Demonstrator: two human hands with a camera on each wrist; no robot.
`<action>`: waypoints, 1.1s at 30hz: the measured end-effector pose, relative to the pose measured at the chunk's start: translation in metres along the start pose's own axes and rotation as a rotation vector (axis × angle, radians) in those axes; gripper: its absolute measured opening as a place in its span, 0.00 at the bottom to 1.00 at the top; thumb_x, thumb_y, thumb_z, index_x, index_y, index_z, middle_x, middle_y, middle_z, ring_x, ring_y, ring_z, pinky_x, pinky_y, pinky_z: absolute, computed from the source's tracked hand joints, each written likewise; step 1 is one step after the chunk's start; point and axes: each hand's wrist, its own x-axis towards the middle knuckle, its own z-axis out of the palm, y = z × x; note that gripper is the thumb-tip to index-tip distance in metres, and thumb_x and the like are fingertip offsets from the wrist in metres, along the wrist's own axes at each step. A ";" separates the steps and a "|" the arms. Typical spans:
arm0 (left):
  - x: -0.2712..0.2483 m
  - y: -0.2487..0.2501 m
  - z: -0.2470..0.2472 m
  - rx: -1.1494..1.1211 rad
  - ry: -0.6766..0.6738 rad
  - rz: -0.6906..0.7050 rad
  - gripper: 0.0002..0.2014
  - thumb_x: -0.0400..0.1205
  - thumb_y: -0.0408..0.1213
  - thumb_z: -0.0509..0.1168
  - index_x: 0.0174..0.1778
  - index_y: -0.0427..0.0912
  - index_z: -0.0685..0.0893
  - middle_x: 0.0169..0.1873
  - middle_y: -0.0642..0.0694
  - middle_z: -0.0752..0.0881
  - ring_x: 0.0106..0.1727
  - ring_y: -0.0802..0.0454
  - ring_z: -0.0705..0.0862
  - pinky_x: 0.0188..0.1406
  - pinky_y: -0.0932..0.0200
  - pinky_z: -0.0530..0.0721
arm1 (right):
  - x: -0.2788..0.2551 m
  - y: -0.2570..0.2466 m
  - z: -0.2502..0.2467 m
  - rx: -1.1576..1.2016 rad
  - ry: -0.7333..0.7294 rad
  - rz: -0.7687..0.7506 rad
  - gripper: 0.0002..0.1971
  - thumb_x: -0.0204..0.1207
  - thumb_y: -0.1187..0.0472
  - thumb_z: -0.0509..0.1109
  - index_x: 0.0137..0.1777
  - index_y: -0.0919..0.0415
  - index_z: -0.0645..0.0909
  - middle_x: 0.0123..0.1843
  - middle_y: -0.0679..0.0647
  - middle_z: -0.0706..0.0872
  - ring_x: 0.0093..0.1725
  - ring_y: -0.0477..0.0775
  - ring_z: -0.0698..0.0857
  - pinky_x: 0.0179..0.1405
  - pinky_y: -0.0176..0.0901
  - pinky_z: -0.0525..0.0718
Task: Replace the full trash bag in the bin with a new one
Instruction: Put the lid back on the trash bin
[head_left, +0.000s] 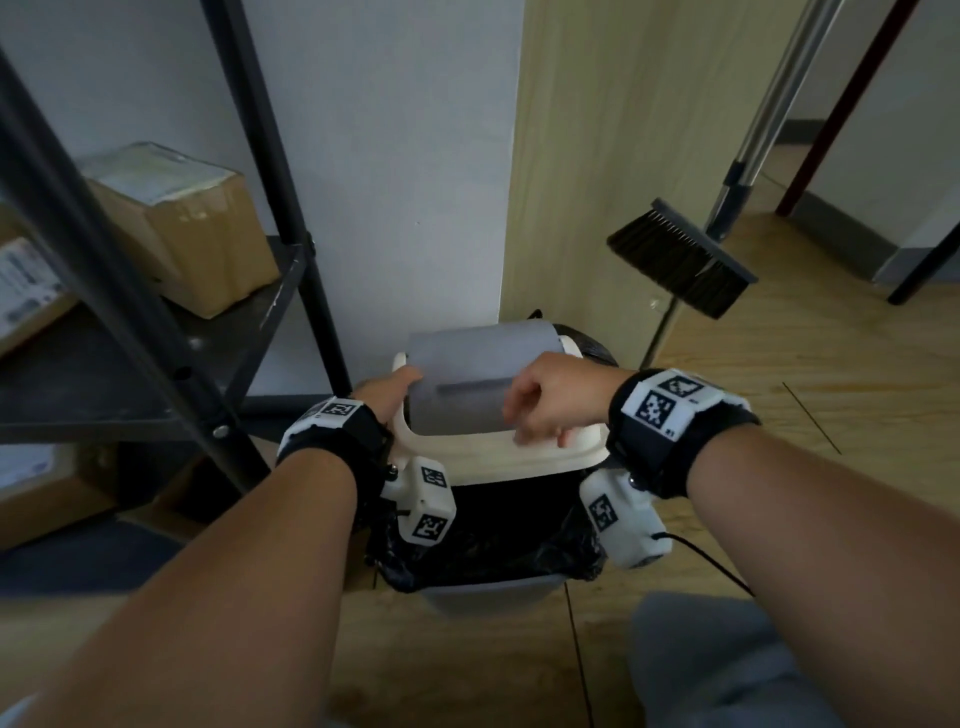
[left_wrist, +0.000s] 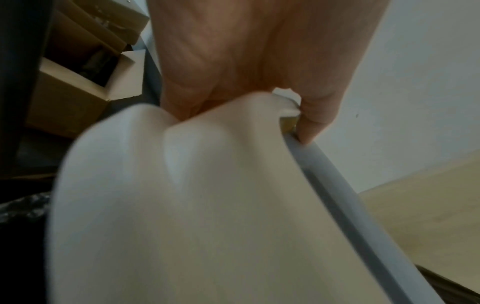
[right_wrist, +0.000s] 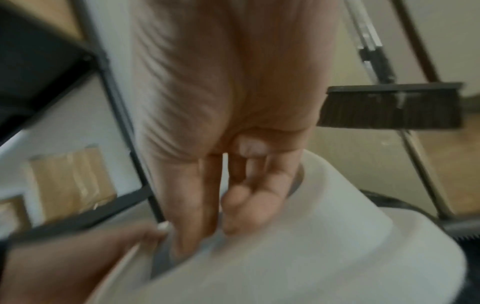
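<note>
The bin lid, a white frame with a grey swing flap, sits tilted above the grey bin. A black trash bag lines the bin, its edge folded over the rim. My left hand grips the lid's left side; in the left wrist view its thumb presses the flap's edge against the white frame. My right hand curls over the lid's front rim, and in the right wrist view its fingers reach into the opening of the lid. The bag's contents are hidden.
A black metal shelf with cardboard boxes stands close on the left. A broom leans against the wooden panel at the right. The white wall is right behind the bin. My knee is at the bottom right.
</note>
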 end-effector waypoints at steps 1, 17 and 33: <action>0.003 -0.003 -0.002 0.034 0.019 0.012 0.32 0.59 0.59 0.68 0.51 0.37 0.86 0.49 0.34 0.89 0.54 0.36 0.88 0.62 0.43 0.85 | -0.001 0.000 -0.004 0.104 0.119 -0.003 0.12 0.70 0.61 0.78 0.54 0.59 0.88 0.43 0.51 0.87 0.37 0.53 0.86 0.30 0.39 0.86; 0.040 -0.048 -0.015 0.175 -0.156 -0.130 0.35 0.34 0.32 0.78 0.41 0.29 0.87 0.42 0.29 0.86 0.45 0.35 0.85 0.60 0.31 0.81 | 0.005 0.053 0.023 0.463 0.029 0.548 0.24 0.69 0.52 0.77 0.63 0.58 0.78 0.55 0.62 0.86 0.54 0.66 0.86 0.62 0.62 0.85; 0.006 -0.047 -0.014 0.371 -0.294 -0.267 0.24 0.44 0.40 0.78 0.33 0.39 0.79 0.30 0.40 0.77 0.40 0.43 0.77 0.52 0.47 0.78 | 0.007 0.063 0.037 0.374 -0.012 0.587 0.25 0.60 0.59 0.72 0.60 0.63 0.83 0.59 0.67 0.87 0.56 0.68 0.89 0.58 0.68 0.85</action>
